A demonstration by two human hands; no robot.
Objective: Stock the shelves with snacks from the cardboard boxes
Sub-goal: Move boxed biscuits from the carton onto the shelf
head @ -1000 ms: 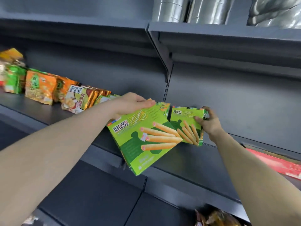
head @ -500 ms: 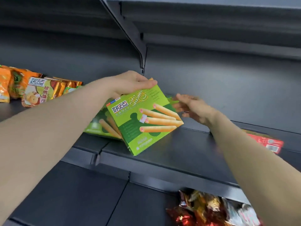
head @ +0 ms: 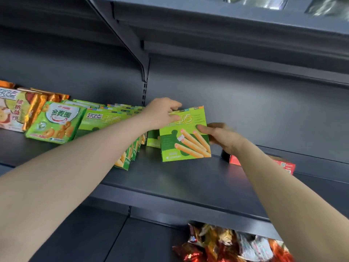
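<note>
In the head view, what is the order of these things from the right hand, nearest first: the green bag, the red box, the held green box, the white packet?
1. Held green box: the right hand grips its right edge.
2. Red box: just beside the hand, lower right.
3. Green bag: far left.
4. White packet: leftmost, at the picture's edge.

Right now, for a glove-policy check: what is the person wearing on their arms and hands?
Nothing that shows: left hand and right hand are bare, no gloves, rings or watch; the left forearm and right forearm are uncovered, no sleeves in view.
</note>
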